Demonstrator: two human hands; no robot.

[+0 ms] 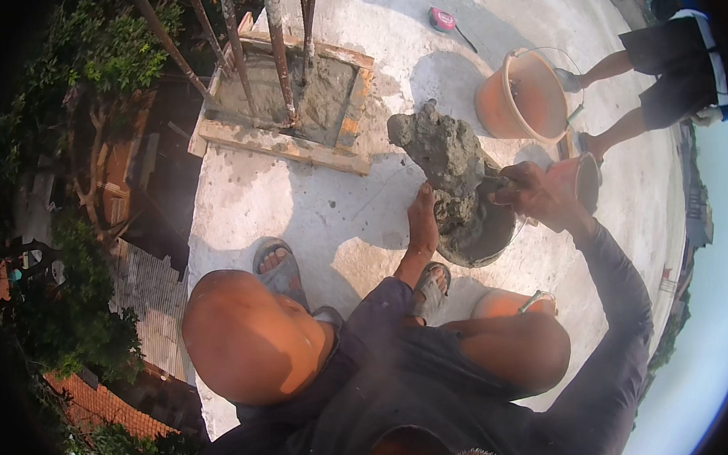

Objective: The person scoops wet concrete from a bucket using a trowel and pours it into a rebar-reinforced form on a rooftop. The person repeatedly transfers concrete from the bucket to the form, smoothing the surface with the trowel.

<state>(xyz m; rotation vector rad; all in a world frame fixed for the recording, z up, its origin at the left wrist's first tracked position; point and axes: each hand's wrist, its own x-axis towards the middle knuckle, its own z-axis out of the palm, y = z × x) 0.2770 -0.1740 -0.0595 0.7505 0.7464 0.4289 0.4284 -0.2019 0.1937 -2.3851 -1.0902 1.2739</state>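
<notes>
My right hand (540, 195) is closed around the handle of a trowel, whose blade is hidden under a thick lump of wet grey mortar (440, 144). The lump hangs over the upper rim of a dark bucket (492, 235), with more mortar inside. Against the bucket's left side is my left hand (423, 224), seen edge-on; whether its fingers grip the rim is unclear. Up and to the left, a wooden formwork frame (284, 148) surrounds grey mortar (325, 98), from which several rusty steel rebars (278, 51) stand up.
An orange bucket (491, 104) stands beyond my right hand, another reddish bucket (577, 180) behind that hand. A further orange bucket (490, 304) sits by my knee. A tape measure (442, 19) lies on the concrete slab (249, 197), whose edge drops off left. A person (673, 71) stands at right.
</notes>
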